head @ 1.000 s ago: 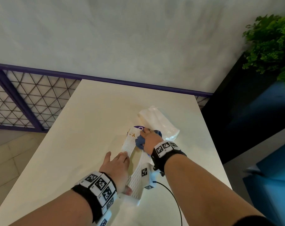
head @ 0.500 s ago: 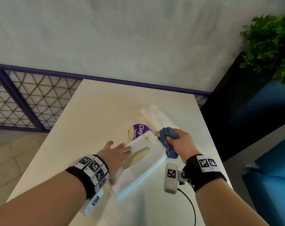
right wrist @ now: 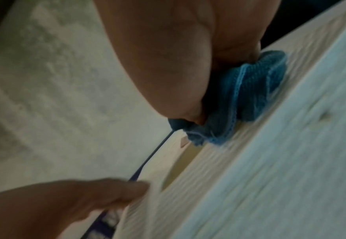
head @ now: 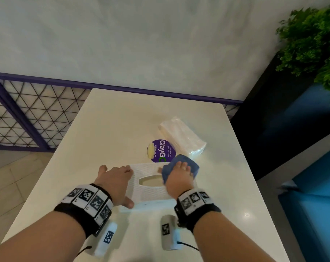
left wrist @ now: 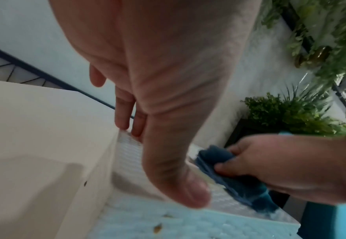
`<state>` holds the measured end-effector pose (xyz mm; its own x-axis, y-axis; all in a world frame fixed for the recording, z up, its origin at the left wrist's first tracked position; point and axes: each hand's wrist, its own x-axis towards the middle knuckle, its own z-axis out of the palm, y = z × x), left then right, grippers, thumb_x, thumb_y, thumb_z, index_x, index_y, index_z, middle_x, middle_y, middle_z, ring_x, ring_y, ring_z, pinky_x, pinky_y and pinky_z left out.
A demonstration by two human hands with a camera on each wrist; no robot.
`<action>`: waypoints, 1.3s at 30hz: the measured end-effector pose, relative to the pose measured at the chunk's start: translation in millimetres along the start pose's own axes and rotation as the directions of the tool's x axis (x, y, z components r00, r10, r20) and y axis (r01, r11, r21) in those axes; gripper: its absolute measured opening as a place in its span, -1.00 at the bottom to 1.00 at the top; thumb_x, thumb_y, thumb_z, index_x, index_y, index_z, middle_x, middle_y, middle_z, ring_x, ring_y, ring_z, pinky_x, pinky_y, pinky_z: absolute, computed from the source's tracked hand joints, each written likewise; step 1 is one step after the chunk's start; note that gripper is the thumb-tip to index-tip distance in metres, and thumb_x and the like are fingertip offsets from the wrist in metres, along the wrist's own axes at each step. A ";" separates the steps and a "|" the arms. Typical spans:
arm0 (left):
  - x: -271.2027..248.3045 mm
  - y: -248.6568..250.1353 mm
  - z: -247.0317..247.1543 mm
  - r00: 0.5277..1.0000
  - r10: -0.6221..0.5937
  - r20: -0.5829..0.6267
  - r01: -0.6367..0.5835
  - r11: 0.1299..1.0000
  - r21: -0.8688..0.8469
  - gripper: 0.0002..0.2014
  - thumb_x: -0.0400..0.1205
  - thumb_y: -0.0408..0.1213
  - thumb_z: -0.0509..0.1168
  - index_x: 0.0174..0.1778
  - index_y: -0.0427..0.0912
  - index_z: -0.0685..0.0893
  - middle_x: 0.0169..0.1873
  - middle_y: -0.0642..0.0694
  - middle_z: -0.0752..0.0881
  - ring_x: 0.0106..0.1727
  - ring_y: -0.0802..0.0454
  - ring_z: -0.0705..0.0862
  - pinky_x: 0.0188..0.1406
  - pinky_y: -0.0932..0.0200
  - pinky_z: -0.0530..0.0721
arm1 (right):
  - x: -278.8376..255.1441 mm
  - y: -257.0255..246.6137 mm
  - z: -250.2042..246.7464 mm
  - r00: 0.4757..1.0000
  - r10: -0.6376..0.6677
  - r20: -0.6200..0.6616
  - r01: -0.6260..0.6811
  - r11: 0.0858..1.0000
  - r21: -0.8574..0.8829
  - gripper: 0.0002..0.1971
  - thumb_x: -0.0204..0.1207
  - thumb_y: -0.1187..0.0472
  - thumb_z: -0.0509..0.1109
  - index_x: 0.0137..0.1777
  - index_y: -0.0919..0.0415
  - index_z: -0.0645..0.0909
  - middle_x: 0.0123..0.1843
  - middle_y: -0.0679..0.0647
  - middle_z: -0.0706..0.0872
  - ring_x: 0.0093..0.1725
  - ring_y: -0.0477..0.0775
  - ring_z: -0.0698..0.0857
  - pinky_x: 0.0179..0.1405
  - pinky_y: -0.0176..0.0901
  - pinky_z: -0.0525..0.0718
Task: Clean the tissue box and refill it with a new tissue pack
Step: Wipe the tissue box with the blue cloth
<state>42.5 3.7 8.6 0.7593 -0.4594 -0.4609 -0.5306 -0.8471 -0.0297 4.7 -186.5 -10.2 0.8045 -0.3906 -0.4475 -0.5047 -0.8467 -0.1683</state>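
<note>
On the white table (head: 107, 129), the left hand (head: 115, 181) lies flat-fingered on the tissue box (head: 151, 193) edge, the right hand (head: 179, 178) gripping a blue cloth (head: 179, 161).

The tissue box (head: 151, 191) is white plastic with a bumpy pattern. The blue cloth (head: 186, 164) looks soft and knitted. The tissue pack (head: 181, 135) has shiny clear wrap. The table (head: 111, 129) is smooth and glossy.

Right hand (head: 179, 178) presses blue cloth (head: 185, 163) onto tissue box (head: 151, 193).
</note>
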 end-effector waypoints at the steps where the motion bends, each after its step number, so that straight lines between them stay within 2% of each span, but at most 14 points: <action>1: 0.8 -0.5 -1.1 1.000 0.007 -0.009 -0.006 1.000 0.009 -0.08 0.38 0.32 0.37 0.59 -0.02 0.25 0.61 0.07 0.27 0.49 0.05 0.43 0.45 -0.17 0.15 | -2.2 -13.5 5.0 0.998 -0.055 0.028 0.055 0.998 0.004 -0.16 0.61 0.10 0.26 0.66 0.38 -0.20 0.70 0.32 -0.06 0.68 0.30 0.03 0.63 0.17 0.17; 4: 3.8 2.0 -2.7 0.998 0.011 -0.061 -0.007 0.997 0.072 -0.27 0.40 0.22 0.37 0.47 0.05 0.40 0.43 0.10 0.46 0.34 0.04 0.56 0.39 -0.20 0.18 | -6.7 -39.7 9.3 0.965 -0.233 0.120 0.243 0.967 -0.073 -0.20 0.60 0.19 0.27 0.68 0.29 -0.17 0.72 0.25 -0.07 0.68 0.26 0.04 0.58 0.21 0.21; 7: 5.8 5.3 -2.2 0.999 -0.004 -0.049 0.009 0.995 0.095 -0.22 0.42 0.22 0.40 0.52 0.02 0.35 0.50 0.09 0.41 0.40 0.04 0.52 0.48 -0.25 0.09 | 8.2 -16.8 -3.4 0.924 -0.314 0.217 0.358 0.910 -0.209 -0.26 0.58 0.19 0.30 0.66 0.23 0.00 0.70 0.16 0.10 0.65 0.23 0.19 0.55 0.22 0.32; 10: 5.4 4.7 -0.6 0.998 0.000 -0.057 0.003 0.999 0.051 -0.17 0.43 0.21 0.41 0.58 0.01 0.29 0.59 0.08 0.31 0.50 0.04 0.42 0.54 -0.28 0.02 | 29.3 12.2 -19.2 0.959 -0.212 0.189 0.259 0.926 -0.274 -0.54 0.55 0.18 0.27 0.46 0.23 0.41 0.45 0.17 0.53 0.47 0.23 0.50 0.43 0.16 0.48; 13: 5.3 2.4 2.0 0.999 -0.005 -0.048 0.005 1.000 -0.001 -0.15 0.44 0.19 0.42 0.60 0.01 0.25 0.62 0.07 0.25 0.56 0.04 0.34 0.55 -0.28 -0.01 | 30.5 -6.6 -20.7 0.978 -0.099 0.182 0.149 0.947 -0.286 -0.72 0.57 0.19 0.27 0.19 0.33 0.60 0.18 0.14 0.68 0.27 0.12 0.62 0.31 -0.03 0.57; 16: 6.6 3.5 2.9 0.998 -0.005 -0.058 0.007 0.999 0.040 -0.19 0.41 0.21 0.41 0.55 0.04 0.31 0.53 0.10 0.36 0.49 0.03 0.42 0.52 -0.27 0.06 | 9.1 -45.9 3.1 0.953 -0.219 0.211 0.272 0.924 -0.269 -0.45 0.59 0.24 0.25 0.56 0.34 0.26 0.57 0.24 0.35 0.54 0.25 0.37 0.43 0.14 0.45; 18: 7.5 7.2 1.9 0.997 -0.009 -0.072 0.015 0.996 0.087 -0.23 0.41 0.20 0.40 0.51 0.03 0.35 0.42 0.11 0.45 0.41 0.03 0.50 0.51 -0.27 0.07 | -3.0 -57.0 11.5 0.912 -0.367 0.182 0.408 0.860 -0.306 -0.35 0.60 0.24 0.23 0.64 0.27 0.08 0.64 0.25 0.22 0.58 0.30 0.28 0.47 0.17 0.38; 21: 7.8 10.9 -1.5 0.999 -0.003 -0.049 0.009 0.992 0.123 -0.22 0.43 0.21 0.39 0.52 0.00 0.33 0.43 0.08 0.44 0.39 0.01 0.53 0.52 -0.30 0.03 | 7.8 -34.7 -6.8 0.882 -0.439 0.172 0.469 0.782 -0.410 -0.47 0.61 0.23 0.19 0.59 0.18 0.28 0.52 0.18 0.46 0.43 0.23 0.51 0.41 0.13 0.45; 25: 9.0 9.1 -1.0 0.999 -0.011 -0.035 0.014 0.995 0.101 -0.17 0.44 0.21 0.40 0.58 -0.04 0.27 0.54 0.05 0.35 0.45 0.01 0.48 0.55 -0.30 0.00 | 12.4 15.8 -35.7 0.946 -0.289 0.144 0.323 0.836 -0.443 -0.61 0.62 0.25 0.15 0.44 0.16 0.47 0.34 0.11 0.66 0.33 0.18 0.61 0.54 0.18 0.28; 28: 7.2 8.1 1.6 0.999 -0.009 -0.039 0.012 0.997 0.079 -0.17 0.45 0.18 0.41 0.57 -0.05 0.28 0.54 0.05 0.35 0.46 0.00 0.47 0.54 -0.28 0.01 | 15.5 31.7 -49.8 0.979 -0.164 0.125 0.202 0.884 -0.422 -0.64 0.55 0.21 0.30 0.33 0.22 0.43 0.15 0.16 0.72 0.16 0.23 0.66 0.33 0.14 0.44; 31: 7.4 3.8 4.3 0.997 0.004 -0.071 0.000 0.999 0.048 -0.16 0.44 0.19 0.41 0.58 -0.06 0.27 0.57 0.03 0.32 0.47 -0.01 0.45 0.56 -0.21 0.04 | 22.4 42.5 -42.6 0.983 -0.135 0.128 0.173 0.913 -0.369 -0.57 0.58 0.20 0.28 0.41 0.34 0.40 0.19 0.19 0.60 0.33 0.25 0.55 0.20 -0.02 0.55; 33: 7.3 1.5 6.8 0.995 0.016 -0.094 -0.015 1.000 0.007 -0.10 0.43 0.21 0.43 0.60 -0.10 0.24 0.59 -0.01 0.30 0.48 -0.03 0.44 0.57 -0.11 0.11 | 15.7 41.9 -24.8 0.988 -0.133 0.073 0.148 0.954 -0.262 -0.36 0.62 0.11 0.22 0.59 0.41 0.12 0.59 0.32 0.22 0.59 0.30 0.24 0.49 0.08 0.41; 35: 7.6 1.5 8.6 0.993 0.014 -0.114 -0.020 0.998 -0.054 -0.01 0.41 0.19 0.46 0.63 -0.19 0.16 0.61 -0.06 0.25 0.51 -0.06 0.42 0.56 -0.01 0.19 | 9.2 30.9 -8.3 0.988 -0.135 0.075 0.146 0.974 -0.174 -0.24 0.66 0.05 0.16 0.66 0.36 -0.16 0.71 0.28 -0.18 0.69 0.30 -0.06 0.65 0.19 0.14; 39: 10.2 3.5 7.7 0.997 -0.002 -0.077 -0.008 0.992 -0.122 -0.01 0.39 0.07 0.53 0.59 -0.30 0.16 0.59 -0.18 0.24 0.50 -0.12 0.42 0.48 0.08 0.36 | -4.3 -22.8 8.3 0.941 -0.294 0.170 0.304 0.952 -0.038 -0.27 0.69 0.06 0.11 0.68 0.27 -0.24 0.72 0.18 -0.30 0.70 0.26 -0.16 0.67 0.22 0.03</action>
<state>45.5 -1.9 -3.1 0.7871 -0.4772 -0.3908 -0.4864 -0.8698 0.0827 10.2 -162.5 -11.7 0.8519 -0.0575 -0.5205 -0.2239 -0.9385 -0.2629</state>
